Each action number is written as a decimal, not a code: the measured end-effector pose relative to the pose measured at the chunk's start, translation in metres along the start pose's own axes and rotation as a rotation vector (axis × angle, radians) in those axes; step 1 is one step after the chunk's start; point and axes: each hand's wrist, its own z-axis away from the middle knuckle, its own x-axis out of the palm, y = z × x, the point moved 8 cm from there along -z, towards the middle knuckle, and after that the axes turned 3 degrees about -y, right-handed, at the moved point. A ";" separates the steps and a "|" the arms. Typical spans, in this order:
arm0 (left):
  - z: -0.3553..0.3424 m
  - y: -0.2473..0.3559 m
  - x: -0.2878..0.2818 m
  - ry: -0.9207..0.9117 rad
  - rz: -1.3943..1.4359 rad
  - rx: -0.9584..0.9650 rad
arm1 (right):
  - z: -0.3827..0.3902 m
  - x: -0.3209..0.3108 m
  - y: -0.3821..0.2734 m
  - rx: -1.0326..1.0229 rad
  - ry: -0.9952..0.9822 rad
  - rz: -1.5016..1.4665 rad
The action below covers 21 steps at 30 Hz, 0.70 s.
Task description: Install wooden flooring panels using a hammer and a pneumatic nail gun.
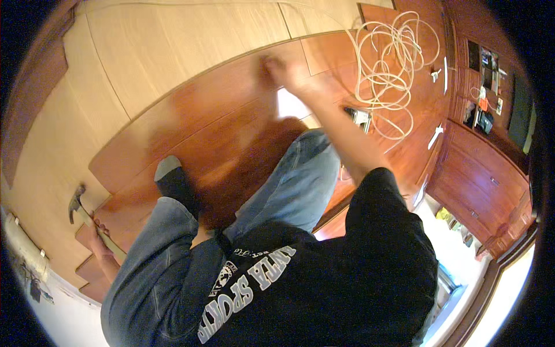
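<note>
My left hand (102, 242) grips the hammer (85, 216); whether my blurred right hand (277, 72) is closed, I cannot tell. Floorboard (202, 101) fitting appears underway; next likely calls for edge alignment.

We've got a claw hammer (86, 216) by its pale handle, far L, dark head angled up-L & away from us; can't quite tell if it's raised or resting. In front of us, red-brown wood planks (214, 104) lie flat, side by side in long rows, approx. parallel, thin seams btwn them, L ends stepped, not flush.
</note>
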 end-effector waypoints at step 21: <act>-0.003 0.028 0.071 0.079 -0.921 0.183 | -0.055 -0.061 0.084 -0.221 -0.118 0.594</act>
